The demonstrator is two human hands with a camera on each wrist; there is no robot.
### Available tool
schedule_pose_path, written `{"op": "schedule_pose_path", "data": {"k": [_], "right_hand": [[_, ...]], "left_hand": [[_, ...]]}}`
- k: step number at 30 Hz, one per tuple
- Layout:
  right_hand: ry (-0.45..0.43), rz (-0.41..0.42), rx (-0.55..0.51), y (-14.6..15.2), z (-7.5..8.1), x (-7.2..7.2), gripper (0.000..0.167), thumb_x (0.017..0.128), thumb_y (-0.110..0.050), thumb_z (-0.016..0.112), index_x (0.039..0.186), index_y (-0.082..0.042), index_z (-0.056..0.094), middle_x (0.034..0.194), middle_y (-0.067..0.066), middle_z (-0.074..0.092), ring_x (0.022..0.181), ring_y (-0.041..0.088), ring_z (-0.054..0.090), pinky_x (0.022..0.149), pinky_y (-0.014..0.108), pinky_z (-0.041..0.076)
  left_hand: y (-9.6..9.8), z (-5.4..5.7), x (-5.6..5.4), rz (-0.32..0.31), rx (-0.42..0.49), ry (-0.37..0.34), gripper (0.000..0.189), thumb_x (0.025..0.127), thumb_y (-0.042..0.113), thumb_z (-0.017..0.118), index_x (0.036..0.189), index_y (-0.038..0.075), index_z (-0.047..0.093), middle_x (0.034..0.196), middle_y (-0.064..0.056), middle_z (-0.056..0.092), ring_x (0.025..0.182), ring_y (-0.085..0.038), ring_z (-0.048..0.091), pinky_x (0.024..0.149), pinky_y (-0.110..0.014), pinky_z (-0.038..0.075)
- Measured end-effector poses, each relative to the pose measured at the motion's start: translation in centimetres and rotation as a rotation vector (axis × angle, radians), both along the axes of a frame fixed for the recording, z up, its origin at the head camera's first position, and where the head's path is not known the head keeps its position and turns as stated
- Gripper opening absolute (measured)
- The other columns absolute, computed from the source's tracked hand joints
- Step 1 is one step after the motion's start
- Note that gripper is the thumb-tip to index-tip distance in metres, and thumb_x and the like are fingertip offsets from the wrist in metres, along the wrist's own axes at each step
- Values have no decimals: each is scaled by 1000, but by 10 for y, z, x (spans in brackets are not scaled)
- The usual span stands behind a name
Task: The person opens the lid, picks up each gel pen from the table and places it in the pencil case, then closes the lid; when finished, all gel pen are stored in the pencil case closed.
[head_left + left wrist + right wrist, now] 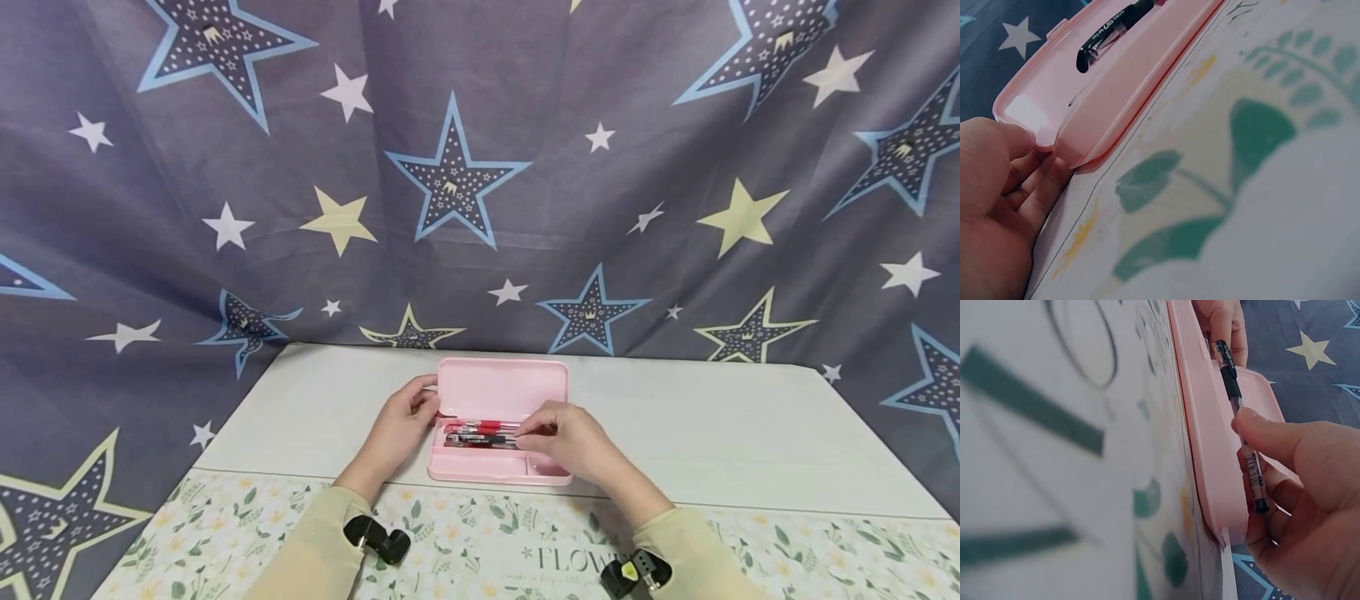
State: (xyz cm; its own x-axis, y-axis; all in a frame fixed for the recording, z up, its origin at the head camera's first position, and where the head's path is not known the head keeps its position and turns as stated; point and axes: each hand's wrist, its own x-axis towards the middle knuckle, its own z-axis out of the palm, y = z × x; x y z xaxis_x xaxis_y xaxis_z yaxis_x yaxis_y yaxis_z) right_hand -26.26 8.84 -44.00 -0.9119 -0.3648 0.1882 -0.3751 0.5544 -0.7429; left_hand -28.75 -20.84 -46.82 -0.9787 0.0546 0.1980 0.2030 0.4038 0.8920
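Observation:
A pink pencil case (480, 478) stands on the table with its lid (502, 387) raised at the back. My left hand (401, 425) holds the case at its left end, thumb at the lid's corner and fingers against the outside, as the left wrist view shows. Between thumb and fingers, my right hand (573, 437) pinches a clear-barrelled gel pen (1232, 384) with a black cap and black end. This pen lies lengthwise over the case's long compartment. Below and behind it in the compartment are red pens (491, 426), partly covered by the right fingertips.
A divider (476, 451) runs along the case, with a narrow front section and a small compartment (547, 468) at right. The table has a white back part (712, 442) and a floral cloth (450, 533) in front. A star-patterned curtain (480, 275) hangs behind.

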Motion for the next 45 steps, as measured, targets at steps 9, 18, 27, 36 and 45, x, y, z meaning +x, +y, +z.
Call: {"op": "schedule_pose_path", "data": {"k": [9, 18, 27, 36, 45], "right_hand": [[2, -27, 49, -4, 0, 1, 8, 94, -15, 90, 91, -22, 87, 87, -12, 68, 79, 11, 60, 76, 33, 50], [24, -38, 91, -3, -2, 4, 19, 93, -15, 92, 85, -25, 77, 76, -11, 62, 71, 11, 56, 70, 32, 46], [49, -41, 97, -2, -4, 5, 21, 91, -16, 93, 85, -26, 75, 78, -12, 61, 72, 11, 56, 71, 32, 45], [-5, -53, 19, 3, 1, 9, 17, 93, -12, 90, 90, -21, 77, 82, -8, 63, 77, 14, 57, 74, 33, 47], [24, -128, -12, 22, 5, 20, 10, 96, -11, 87, 98, -17, 80, 92, -7, 67, 87, 14, 61, 84, 35, 54]], "left_hand": [[1, 0, -1, 11, -19, 1, 39, 113, 10, 63, 152, 12, 64, 112, -4, 79, 98, -17, 73, 101, -43, 56], [3, -1, -1, -4, -6, -14, 36, 113, 11, 63, 150, 15, 66, 111, -3, 78, 100, -17, 73, 104, -44, 54], [5, 0, 1, -12, 2, 12, 38, 113, 9, 63, 150, 12, 65, 113, -5, 79, 100, -18, 74, 105, -46, 54], [6, -3, 2, -48, 93, 19, 41, 115, 18, 62, 155, 11, 61, 116, -11, 79, 98, -22, 75, 93, -33, 60], [0, 5, 8, -80, 193, 22, 43, 120, 37, 48, 146, 7, 65, 127, -17, 73, 110, -30, 75, 106, -47, 58]]}}
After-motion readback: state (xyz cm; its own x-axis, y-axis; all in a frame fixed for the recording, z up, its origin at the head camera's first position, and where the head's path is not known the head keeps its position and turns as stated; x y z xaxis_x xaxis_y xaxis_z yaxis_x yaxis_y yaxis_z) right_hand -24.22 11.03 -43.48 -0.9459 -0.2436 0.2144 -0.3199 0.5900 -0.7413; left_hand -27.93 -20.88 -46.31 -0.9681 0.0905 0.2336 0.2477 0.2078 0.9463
